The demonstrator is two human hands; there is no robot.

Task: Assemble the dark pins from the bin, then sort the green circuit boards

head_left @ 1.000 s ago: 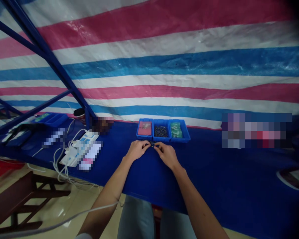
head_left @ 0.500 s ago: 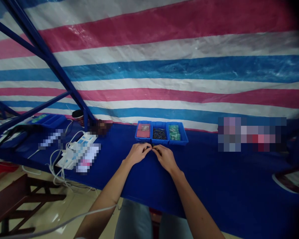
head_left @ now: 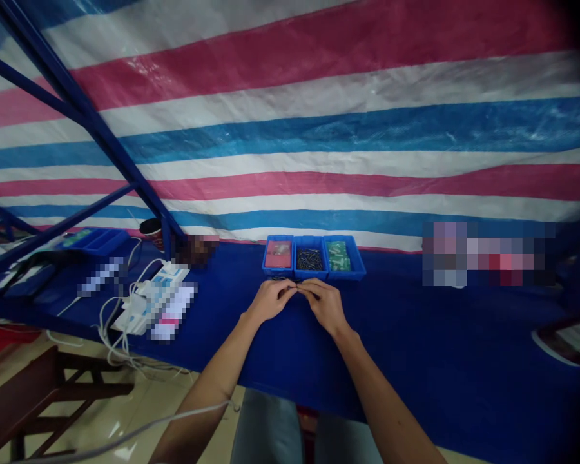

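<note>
My left hand (head_left: 272, 300) and my right hand (head_left: 323, 301) meet fingertip to fingertip over the blue table, just in front of a row of joined blue bins. Both are closed in a pinch, and what lies between the fingers is too small to make out. A few dark slim pieces show on the table right behind the fingertips. The left bin (head_left: 277, 273) has a pink card and a small clear packet in it. Many dark screw-like pieces (head_left: 309, 259) fill the middle bin. Green pieces (head_left: 338, 256), perhaps circuit boards, lie in the right bin.
A white power strip (head_left: 135, 316) with tangled cables lies left, beside a blurred phone-like thing. Behind it stand a dark cup (head_left: 151, 227) and a blue frame post (head_left: 125, 164). Blurred items sit at the right. A white cable crosses my left forearm. A striped sheet hangs behind.
The view has shifted slightly. My fingers have moved a little against each other, with the right hand's fingers now reaching further over. The bins stay where they were.
</note>
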